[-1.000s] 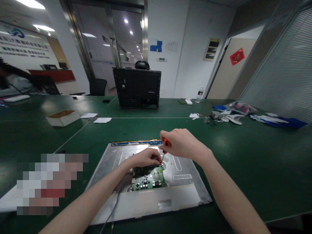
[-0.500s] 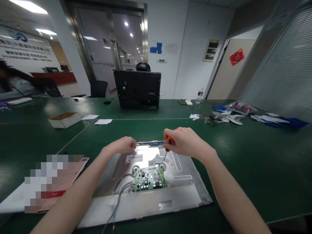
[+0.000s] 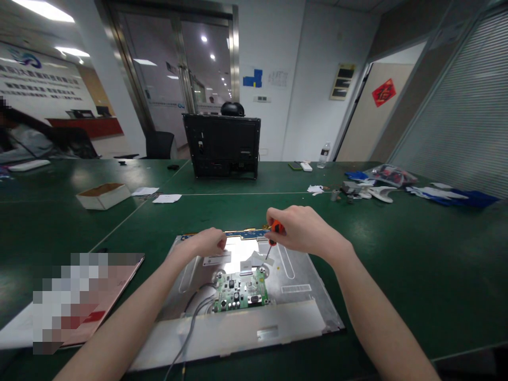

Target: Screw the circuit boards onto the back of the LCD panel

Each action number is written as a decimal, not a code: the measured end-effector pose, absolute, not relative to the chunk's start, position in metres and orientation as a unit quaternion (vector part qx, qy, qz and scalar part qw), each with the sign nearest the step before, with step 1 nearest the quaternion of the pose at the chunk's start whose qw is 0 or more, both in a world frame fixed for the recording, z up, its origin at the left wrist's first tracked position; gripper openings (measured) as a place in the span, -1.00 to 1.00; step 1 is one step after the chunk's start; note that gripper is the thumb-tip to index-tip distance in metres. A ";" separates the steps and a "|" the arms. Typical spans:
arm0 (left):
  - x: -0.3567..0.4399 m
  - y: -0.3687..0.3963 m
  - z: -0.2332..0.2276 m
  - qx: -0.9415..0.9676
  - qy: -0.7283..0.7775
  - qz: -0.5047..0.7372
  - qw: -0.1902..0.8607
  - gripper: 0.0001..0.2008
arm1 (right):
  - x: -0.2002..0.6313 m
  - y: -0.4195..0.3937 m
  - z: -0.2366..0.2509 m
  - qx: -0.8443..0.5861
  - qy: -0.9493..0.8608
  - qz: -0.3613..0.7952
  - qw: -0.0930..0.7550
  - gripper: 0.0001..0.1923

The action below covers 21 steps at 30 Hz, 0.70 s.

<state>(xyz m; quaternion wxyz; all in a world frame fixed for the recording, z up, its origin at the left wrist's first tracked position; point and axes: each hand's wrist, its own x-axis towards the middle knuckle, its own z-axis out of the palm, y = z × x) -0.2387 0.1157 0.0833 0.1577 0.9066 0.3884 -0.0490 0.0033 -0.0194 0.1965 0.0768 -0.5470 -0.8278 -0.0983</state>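
A silver metal-backed display panel lies flat on the table before me. Mounted on its middle is a green circuit board, with dark cables running off its left side. My right hand grips the orange-and-black handle of a screwdriver; its shaft slants down toward the board's upper right corner. Curled fingers of my left hand rest above the panel's upper part, and whatever they may hold is hidden. Between the hands, a narrow blue circuit strip runs along the far edge.
A pink booklet lies on the left. Farther back are an open box, papers and a standing black monitor casing. Gloves, a plastic bag and a bottle are at the back right.
My left hand has shifted slightly right and down over the panel, away from its far edge. The right hand and screwdriver stay nearly in place.
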 end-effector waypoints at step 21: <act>-0.176 -0.024 0.086 0.949 0.238 0.096 0.186 -0.93 | 0.013 -0.034 0.212 -0.557 -0.817 -0.108 0.097 -0.79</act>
